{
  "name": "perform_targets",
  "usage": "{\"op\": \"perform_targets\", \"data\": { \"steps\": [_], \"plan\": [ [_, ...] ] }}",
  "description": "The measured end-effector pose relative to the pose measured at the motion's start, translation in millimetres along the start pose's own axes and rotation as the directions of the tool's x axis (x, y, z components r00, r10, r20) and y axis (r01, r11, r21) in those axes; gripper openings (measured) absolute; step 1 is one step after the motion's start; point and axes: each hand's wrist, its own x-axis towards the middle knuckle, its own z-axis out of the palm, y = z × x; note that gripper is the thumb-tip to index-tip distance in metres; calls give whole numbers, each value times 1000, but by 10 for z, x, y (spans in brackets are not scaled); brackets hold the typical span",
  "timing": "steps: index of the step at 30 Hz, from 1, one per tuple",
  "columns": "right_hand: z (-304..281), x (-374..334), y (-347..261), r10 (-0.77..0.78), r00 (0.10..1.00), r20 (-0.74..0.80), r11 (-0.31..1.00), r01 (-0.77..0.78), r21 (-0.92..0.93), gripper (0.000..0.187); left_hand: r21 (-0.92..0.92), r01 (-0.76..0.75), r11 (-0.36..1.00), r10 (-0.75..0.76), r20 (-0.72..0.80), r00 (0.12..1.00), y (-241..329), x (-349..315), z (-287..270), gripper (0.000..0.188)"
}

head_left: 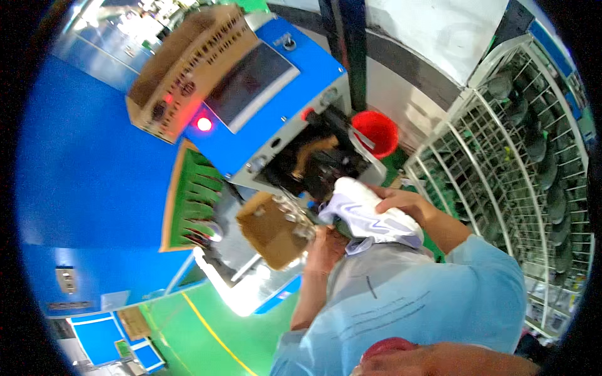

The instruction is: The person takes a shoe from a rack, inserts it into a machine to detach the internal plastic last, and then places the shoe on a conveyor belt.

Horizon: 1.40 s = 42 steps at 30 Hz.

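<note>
A white shoe [367,213] with pale purple markings is held close in front of my body, tilted on its side. My right hand [404,203] grips it from the right, thumb and fingers wrapped over its edge. Beside the shoe's lower left end, my left hand [327,247] has its fingers curled; what they hold is hidden. Just beyond the shoe is the dark opening of a blue and grey machine [316,53], with a brown curved part [313,150] inside.
A cardboard box [188,72] sits on the machine beside a dark screen [251,84] and a lit red lamp [204,124]. An open carton [266,232] and a green slotted holder [194,200] are at left. A red bucket [376,133] stands behind; a white wire rack [483,122] is at right.
</note>
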Motion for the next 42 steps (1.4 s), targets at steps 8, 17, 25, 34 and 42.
{"op": "perform_targets", "data": {
  "steps": [8,17,25,34,42],
  "plan": [
    [-94,-119,113,-108,853,-510,945,-71,-319,101,497,-349,794,388,28,921,-532,202,-27,35],
    [241,1285,-618,-381,754,-534,275,-459,-845,110,264,-378,887,372,75,925,-176,1107,-127,35],
    [344,1925,-356,-320,826,-465,-240,-545,-803,112,-74,-280,957,272,-109,956,-194,1578,-348,31],
    [-266,1620,23,-620,783,47,-449,-305,-840,108,199,-258,946,313,-340,887,305,650,-1182,36],
    [-240,1207,405,-686,726,50,-346,-265,-900,99,846,80,527,436,-349,830,358,263,-1351,51]
  ]
}}
